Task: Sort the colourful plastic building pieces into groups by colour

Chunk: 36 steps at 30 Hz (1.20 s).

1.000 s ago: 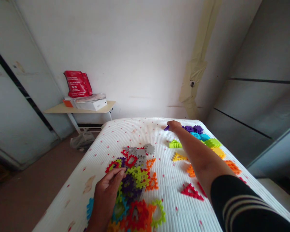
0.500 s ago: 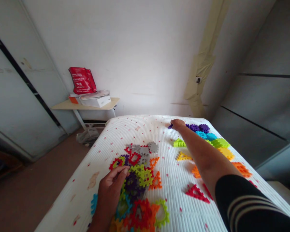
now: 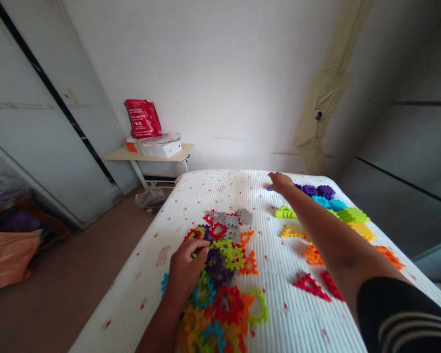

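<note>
Worn items, head camera: one garment in view, a black sleeve (image 3: 404,318) on the right arm. Close-fitting, smooth, matte-looking fabric. Pale stripes (image 3: 413,334) run side by side across it in gentle curves, cream to light grey; exact count hard to make out at the frame corner. Sleeve edge plain and rounded, ending on the forearm, with bare skin from there to the right hand (image 3: 281,182). Left forearm (image 3: 158,333) bare down to the lower frame edge, so any sleeve on that side lies out of view. Left hand (image 3: 186,270) shows short nails, though detail is too small to be sure
</note>
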{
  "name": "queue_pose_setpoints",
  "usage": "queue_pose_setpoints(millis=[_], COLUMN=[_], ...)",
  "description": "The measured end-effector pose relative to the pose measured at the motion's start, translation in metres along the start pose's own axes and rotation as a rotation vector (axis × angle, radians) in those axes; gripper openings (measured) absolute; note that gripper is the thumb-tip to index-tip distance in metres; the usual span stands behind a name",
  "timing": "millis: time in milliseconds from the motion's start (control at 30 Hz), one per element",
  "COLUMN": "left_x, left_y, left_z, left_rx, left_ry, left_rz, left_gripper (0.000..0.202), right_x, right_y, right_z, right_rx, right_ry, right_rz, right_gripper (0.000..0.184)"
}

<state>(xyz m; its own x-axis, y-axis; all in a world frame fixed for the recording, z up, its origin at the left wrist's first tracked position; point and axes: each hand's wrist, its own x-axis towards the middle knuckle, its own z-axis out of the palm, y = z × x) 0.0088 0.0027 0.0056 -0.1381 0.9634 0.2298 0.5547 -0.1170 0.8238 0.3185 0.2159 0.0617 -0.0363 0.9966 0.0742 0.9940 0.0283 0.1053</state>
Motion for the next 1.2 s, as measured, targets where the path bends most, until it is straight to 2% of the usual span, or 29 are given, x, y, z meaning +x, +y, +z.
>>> queue_pose_setpoints(millis=[133, 267, 433, 533, 600, 700, 800, 900, 1000, 1200], left_x=[-0.001, -0.005, -0.011, -0.013, -0.015, -0.016, -0.017, -0.019, -0.02, -0.02], left_y=[0.004, 0.014, 0.021, 0.021, 0.021, 0.022, 0.024, 0.028, 0.028, 0.025], left_z=[-0.003, -0.003, 0.001, 0.005, 0.008, 0.012, 0.017, 0.022, 0.025, 0.026], left_rx=[0.281, 0.501, 0.673, 0.704, 0.719, 0.76, 0.824, 0.872, 0.869, 0.874], left_ry=[-0.177, -0.314, -0.341, -0.333, -0.319, -0.26, -0.192, -0.163, -0.157, -0.134], left_rz=[0.158, 0.17, 0.172, 0.192, 0.186, 0.151, 0.116, 0.088, 0.076, 0.091], left_gripper=[0.013, 0.013, 0.024, 0.028, 0.028, 0.027, 0.03, 0.03, 0.028, 0.025], right_x=[-0.04, -0.105, -0.184, -0.223, -0.245, -0.274, -0.292, -0.297, -0.296, -0.29], right_y=[-0.023, -0.04, -0.049, -0.061, -0.073, -0.089, -0.098, -0.101, -0.102, -0.101], right_z=[-0.025, -0.041, -0.058, -0.059, -0.052, -0.028, 0.001, 0.026, 0.042, 0.052], right_rx=[0.032, 0.142, 0.265, 0.293, 0.317, 0.376, 0.419, 0.434, 0.461, 0.531], right_ry=[0.104, 0.2, 0.195, 0.167, 0.166, 0.207, 0.293, 0.366, 0.374, 0.313], right_rz=[-0.113, -0.312, -0.457, -0.52, -0.584, -0.675, -0.732, -0.771, -0.794, -0.757], right_gripper=[0.046, 0.044, 0.037, 0.03, 0.021, 0.006, 0.017, 0.018, 0.018, 0.019])
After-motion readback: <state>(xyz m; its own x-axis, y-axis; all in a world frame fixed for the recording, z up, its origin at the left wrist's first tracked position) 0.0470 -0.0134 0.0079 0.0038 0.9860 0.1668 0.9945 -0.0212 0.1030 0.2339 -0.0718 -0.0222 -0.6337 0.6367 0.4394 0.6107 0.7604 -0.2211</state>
